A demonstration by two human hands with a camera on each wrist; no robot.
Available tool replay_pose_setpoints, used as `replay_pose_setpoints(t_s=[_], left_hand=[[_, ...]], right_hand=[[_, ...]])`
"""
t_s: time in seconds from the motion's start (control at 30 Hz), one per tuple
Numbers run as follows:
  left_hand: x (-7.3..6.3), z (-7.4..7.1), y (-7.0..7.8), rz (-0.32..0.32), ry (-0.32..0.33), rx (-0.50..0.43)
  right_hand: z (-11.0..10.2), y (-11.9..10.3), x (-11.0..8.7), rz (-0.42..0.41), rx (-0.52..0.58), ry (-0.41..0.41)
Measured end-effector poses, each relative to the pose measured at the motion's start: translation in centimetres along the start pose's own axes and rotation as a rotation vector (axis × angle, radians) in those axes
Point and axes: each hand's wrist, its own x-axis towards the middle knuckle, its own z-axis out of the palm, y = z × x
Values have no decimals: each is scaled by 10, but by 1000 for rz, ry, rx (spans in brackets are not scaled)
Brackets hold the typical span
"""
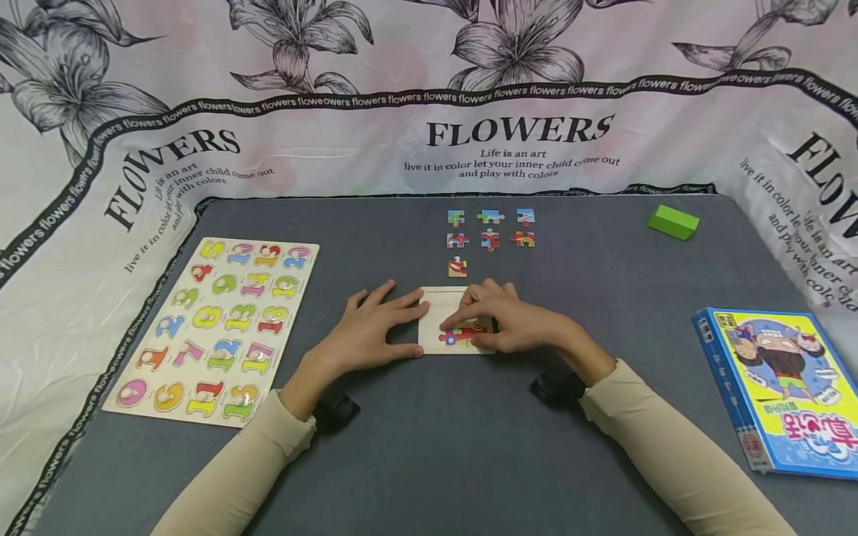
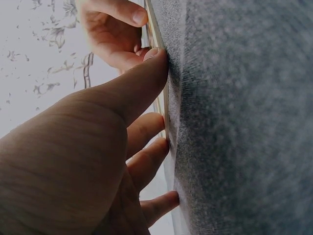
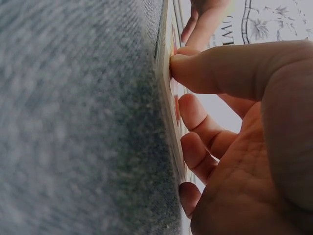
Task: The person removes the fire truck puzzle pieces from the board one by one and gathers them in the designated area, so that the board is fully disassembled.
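A small cream puzzle tray (image 1: 439,299) lies flat on the dark cloth, with joined red and purple jigsaw pieces (image 1: 459,336) along its lower side. My left hand (image 1: 365,331) has its fingers spread, thumb and fingertips touching the tray's left edge. In the left wrist view the left thumb (image 2: 142,81) rests against that edge. Over the tray, my right hand (image 1: 512,320) presses down on the pieces with index finger and thumb. The right wrist view has its thumb tip (image 3: 183,66) on the tray; its other fingers bend loosely and partly cover the tray.
Several loose jigsaw pieces (image 1: 490,240) lie in rows beyond the tray. A number board (image 1: 224,298) is at the left. To the right are a blue and yellow box (image 1: 784,387) and, farther back, a green block (image 1: 673,222). Floral fabric (image 1: 348,149) borders the table's back.
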Motion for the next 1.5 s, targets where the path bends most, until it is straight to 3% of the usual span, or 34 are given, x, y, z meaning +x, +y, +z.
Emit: replay_pose_setpoints(t_s=[1.23, 1.5], left_hand=[[-1, -2, 2, 3, 4, -2], [-1, -1, 3, 5, 1, -3]], right_hand=[[-3, 1, 0, 5, 58, -28], [0, -1, 1, 13, 58, -3]])
